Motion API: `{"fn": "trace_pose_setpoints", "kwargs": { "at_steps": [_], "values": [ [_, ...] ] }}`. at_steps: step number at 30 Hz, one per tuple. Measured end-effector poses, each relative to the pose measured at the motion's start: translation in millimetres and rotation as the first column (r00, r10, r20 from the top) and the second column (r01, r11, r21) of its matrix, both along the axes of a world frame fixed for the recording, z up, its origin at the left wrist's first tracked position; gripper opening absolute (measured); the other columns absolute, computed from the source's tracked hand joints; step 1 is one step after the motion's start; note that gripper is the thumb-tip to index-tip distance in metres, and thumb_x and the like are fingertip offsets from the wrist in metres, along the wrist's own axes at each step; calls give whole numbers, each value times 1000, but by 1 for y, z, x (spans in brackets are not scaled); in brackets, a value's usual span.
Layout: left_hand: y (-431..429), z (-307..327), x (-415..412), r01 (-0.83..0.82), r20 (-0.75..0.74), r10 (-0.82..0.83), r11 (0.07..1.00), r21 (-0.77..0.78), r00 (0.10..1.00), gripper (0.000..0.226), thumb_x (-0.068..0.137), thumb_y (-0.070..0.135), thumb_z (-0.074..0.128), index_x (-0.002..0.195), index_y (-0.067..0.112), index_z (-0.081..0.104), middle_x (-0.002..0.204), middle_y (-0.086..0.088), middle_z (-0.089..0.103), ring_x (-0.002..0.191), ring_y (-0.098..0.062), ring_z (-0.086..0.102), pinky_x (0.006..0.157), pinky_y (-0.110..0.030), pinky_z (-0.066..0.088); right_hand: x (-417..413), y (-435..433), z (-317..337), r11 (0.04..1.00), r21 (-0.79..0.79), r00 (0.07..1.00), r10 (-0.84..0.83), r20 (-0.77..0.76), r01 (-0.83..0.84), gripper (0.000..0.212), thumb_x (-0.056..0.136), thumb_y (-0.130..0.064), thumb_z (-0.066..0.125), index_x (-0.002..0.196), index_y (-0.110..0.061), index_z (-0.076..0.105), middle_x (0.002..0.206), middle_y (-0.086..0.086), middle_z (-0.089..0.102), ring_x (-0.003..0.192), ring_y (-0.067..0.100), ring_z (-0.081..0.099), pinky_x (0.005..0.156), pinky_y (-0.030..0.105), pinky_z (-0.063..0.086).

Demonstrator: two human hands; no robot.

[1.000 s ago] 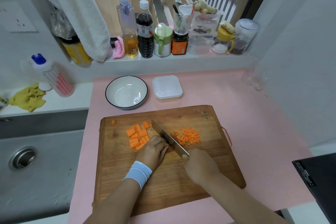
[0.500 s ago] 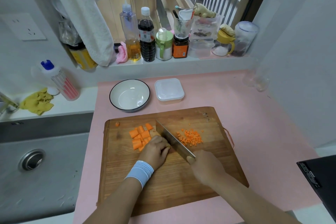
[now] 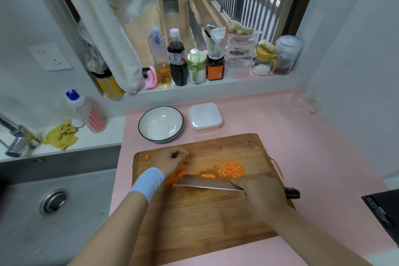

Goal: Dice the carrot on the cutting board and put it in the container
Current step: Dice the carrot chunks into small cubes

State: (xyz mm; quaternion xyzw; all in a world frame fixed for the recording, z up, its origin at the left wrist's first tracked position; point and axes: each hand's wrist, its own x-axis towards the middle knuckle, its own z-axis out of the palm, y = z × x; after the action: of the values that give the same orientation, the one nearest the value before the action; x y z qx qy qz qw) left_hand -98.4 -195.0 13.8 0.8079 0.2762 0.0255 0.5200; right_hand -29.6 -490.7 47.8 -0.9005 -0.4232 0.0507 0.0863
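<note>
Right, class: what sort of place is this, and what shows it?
Most likely a home kitchen: a sink, condiment bottles on the sill, and a cutting board with diced carrot.

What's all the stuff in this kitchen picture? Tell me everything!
board: 1, brown wood, on pink counter
dice: 1 pile, orange, board's right part
chunks: several, orange, under left hand
knife: 1, silver blade, dark handle, across the board
bowl: 1, white, dark rim, behind board
container: 1, whitish, lidded, right of bowl
bottles: many, mixed, on sill
ginger: 2 pieces, tan, atop sill tubs
towel: 1, white, hanging upper left
sink: 1, grey, left
tap: 1, silver, far left
cloth: 1, yellow, behind sink
socket: 1, white, left wall
left hand: blue wristband, holds chunks
right hand: grips knife
</note>
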Motion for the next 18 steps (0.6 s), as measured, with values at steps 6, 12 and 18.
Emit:
{"fn": "trace_pose_setpoints", "kwargs": {
  "at_steps": [6, 12, 18],
  "values": [
    [-25, -7, 11, 425, -333, -418, 904, -55, 845, 46, 71, 59, 72, 113, 40, 69, 121, 21, 65, 117, 0, 54, 111, -26, 31, -1, 5, 1, 997, -33, 990, 80, 113, -76, 32, 66, -7, 71, 82, -35, 65, 56, -13, 55, 48, 8, 48, 41, 24, 33],
    [-27, -12, 18, 395, -278, -415, 910, -126, 866, 14, 84, 31, 76, 97, 36, 76, 97, 27, 69, 100, 9, 59, 96, -12, 39, -3, 6, 9, 995, -3, 985, 100, 141, -100, 37, 52, -1, 73, 68, -31, 59, 49, -14, 45, 43, 5, 34, 49, 16, 0],
    [-10, -18, 16, 279, -245, -293, 956, -91, 924, 18, 82, 21, 77, 97, 30, 77, 89, 18, 72, 90, -1, 65, 88, -14, 47, -2, -2, -2, 999, 30, 998, 42, 50, -44, 32, 69, -4, 68, 82, -33, 65, 61, -14, 58, 53, 7, 52, 45, 22, 38]
  ]
}}
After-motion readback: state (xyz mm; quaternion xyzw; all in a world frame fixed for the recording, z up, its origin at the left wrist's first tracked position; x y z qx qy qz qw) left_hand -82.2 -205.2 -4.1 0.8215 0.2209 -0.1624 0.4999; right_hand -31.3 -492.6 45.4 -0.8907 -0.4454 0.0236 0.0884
